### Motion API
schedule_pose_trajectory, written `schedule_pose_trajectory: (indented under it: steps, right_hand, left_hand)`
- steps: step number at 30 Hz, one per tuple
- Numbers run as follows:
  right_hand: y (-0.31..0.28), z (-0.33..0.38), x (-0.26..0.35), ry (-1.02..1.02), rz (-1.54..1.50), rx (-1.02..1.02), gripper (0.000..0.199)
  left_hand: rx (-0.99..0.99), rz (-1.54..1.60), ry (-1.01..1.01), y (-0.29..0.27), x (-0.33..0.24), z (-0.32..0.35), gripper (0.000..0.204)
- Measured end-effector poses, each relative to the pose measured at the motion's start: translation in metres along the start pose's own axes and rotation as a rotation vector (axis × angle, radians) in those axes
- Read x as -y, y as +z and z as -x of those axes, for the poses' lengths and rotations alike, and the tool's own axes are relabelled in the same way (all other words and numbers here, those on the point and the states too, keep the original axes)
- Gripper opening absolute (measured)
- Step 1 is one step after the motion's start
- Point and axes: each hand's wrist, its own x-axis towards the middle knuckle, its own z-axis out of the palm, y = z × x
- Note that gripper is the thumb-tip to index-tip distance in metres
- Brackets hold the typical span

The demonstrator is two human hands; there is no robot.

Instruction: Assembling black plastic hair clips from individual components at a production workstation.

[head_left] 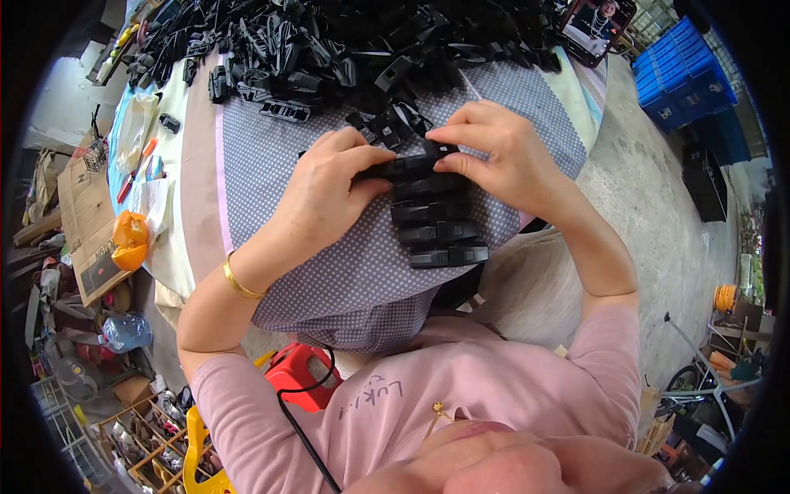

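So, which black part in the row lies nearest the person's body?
The bottom part, at the row's lower end; the row's other parts all sit above it in the picture.

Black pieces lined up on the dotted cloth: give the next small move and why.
Perhaps settle the far black piece into line: the left hand and right hand both pinch at that end, and similar pieces lie in a column on the near side.
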Motion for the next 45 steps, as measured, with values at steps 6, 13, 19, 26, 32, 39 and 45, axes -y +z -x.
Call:
schedule_pose_trajectory:
  steps: [6, 13, 19, 26, 32, 39, 45]
  right_hand:
    - [-0.002, 0.000, 0.007, -0.051, 0.120, 0.079, 0.025]
    - [0.012, -0.010, -0.004, -0.119, -0.031, 0.104, 0.025]
    - [0.006, -0.010, -0.004, -0.032, -0.133, 0.162, 0.024]
    - [-0.012, -0.017, 0.001, 0.118, -0.166, 0.254, 0.029]
    - [0.016, -0.024, -0.012, -0.087, 0.279, -0.034, 0.038]
    - [0.001, -0.018, -0.014, -0.038, 0.405, -0.016, 0.018]
    - [0.006, -0.018, -0.026, -0.120, 0.348, 0.017, 0.022]
  left_hand:
    - [-0.012, 0.156, -0.228, 0.004, -0.008, 0.002, 0.022]
    - [-0.081, 0.103, -0.078, 0.016, -0.004, -0.001, 0.018]
    - [-0.021, -0.020, 0.125, -0.010, -0.003, -0.006, 0.026]
    - [0.243, -0.157, -0.363, -0.054, 0.014, 0.001, 0.050]
    - [-0.028, 0.219, -0.260, -0.002, 0.012, -0.012, 0.056]
    - [-0.161, -0.310, -0.046, -0.033, 0.037, -0.007, 0.037]
    - [-0.178, -0.570, -0.129, -0.033, 0.045, -0.013, 0.026]
